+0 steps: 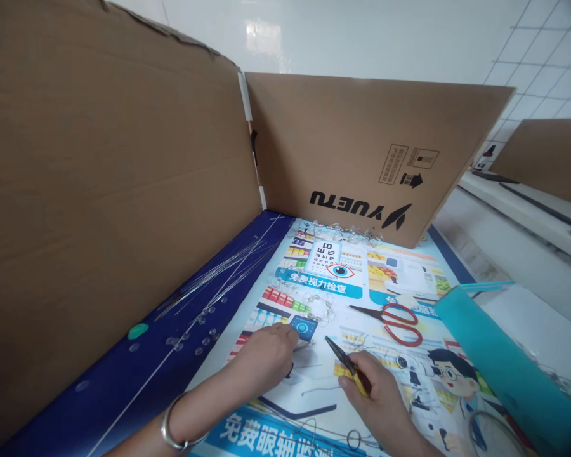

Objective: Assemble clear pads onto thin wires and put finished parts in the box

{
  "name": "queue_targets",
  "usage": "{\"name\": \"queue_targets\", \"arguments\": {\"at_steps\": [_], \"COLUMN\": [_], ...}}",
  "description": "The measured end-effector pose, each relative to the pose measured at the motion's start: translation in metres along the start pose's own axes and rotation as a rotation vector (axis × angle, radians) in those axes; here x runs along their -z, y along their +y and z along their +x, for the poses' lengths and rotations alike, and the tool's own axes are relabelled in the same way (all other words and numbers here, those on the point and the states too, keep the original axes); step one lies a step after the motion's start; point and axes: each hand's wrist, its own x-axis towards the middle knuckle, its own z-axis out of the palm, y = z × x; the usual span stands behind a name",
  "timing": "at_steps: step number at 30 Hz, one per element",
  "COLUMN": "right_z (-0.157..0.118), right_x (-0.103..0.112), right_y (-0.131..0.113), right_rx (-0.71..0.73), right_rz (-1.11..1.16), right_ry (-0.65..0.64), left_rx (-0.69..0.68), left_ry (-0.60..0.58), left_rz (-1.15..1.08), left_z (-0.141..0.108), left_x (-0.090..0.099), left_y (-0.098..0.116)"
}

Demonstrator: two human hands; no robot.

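Observation:
My right hand (pixel 378 397) is wrapped round the yellow handles of needle-nose pliers (pixel 345 360), whose dark jaws point up and to the left. To their left, my left hand (pixel 269 357) is closed low over the printed sheet (pixel 309 397), its fingertips pinched together; what is in them is too small to make out. Scissors with red handles (pixel 394 322) lie just beyond the pliers, blades toward the left. A loose clear strand with beads (pixel 320 308) rests on the sheet past my left hand. Thin wire pieces (pixel 321 388) lie between my hands.
Cardboard panels stand at the left (pixel 124 158) and back (pixel 342 139). Clear round beads (pixel 178 343), a green disc (pixel 137 331) and a bundle of thin wires (pixel 219 273) lie on the blue strip. A turquoise box (pixel 499 355) stands at right; a coil of wire (pixel 485 425) is near the front.

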Motion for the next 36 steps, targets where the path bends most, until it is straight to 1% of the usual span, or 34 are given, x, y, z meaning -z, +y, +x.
{"name": "queue_targets", "arguments": {"at_steps": [2,4,7,10,11,13,15,18,20,22,24,26,28,31,36], "right_z": [0.0,0.0,0.001,0.001,0.001,0.002,0.002,0.002,0.002,0.002,0.002,0.002,0.002,0.001,0.0], "right_x": [0.0,0.0,0.0,0.0,0.0,-0.001,-0.001,-0.003,-0.003,-0.003,-0.004,-0.005,-0.008,-0.012,-0.015], "right_y": [0.0,0.0,0.001,0.001,0.001,0.002,0.003,0.006,0.007,0.008,0.009,0.01,0.012,0.013,0.015], "right_rx": [-0.001,0.005,0.015,0.009,0.004,0.0,0.007,0.026,0.029,0.024,0.021,0.033,0.053,0.077,0.128], "right_rz": [0.0,0.002,0.01,0.004,0.0,0.002,0.013,0.025,0.017,0.008,0.011,0.023,0.032,0.028,-0.005], "right_ry": [-0.002,-0.006,-0.016,-0.028,-0.032,-0.037,-0.034,-0.029,-0.026,-0.027,-0.032,-0.017,0.018,0.07,0.088], "left_rx": [0.055,0.092,0.08,0.094,0.113,0.136,0.129,0.102,0.091,0.078,0.064,0.03,-0.009,-0.027,-0.012], "left_ry": [0.014,0.036,0.09,0.14,0.151,0.163,0.17,0.166,0.15,0.128,0.116,0.132,0.156,0.176,0.214], "left_rz": [-0.089,-0.275,-0.73,-1.178,-1.278,-1.399,-1.429,-1.405,-1.381,-1.316,-1.191,-1.056,-0.971,-0.929,-0.861], "left_z": [0.0,0.0,0.001,0.004,0.005,0.007,0.008,0.008,0.007,0.007,0.008,0.009,0.01,0.01,0.008], "left_x": [0.004,0.01,0.013,0.007,0.004,0.001,0.0,0.001,-0.003,-0.009,-0.016,-0.02,-0.022,-0.021,-0.023], "left_y": [-0.001,-0.004,-0.008,-0.011,-0.012,-0.012,-0.011,-0.01,-0.01,-0.012,-0.014,-0.016,-0.018,-0.02,-0.018]}}
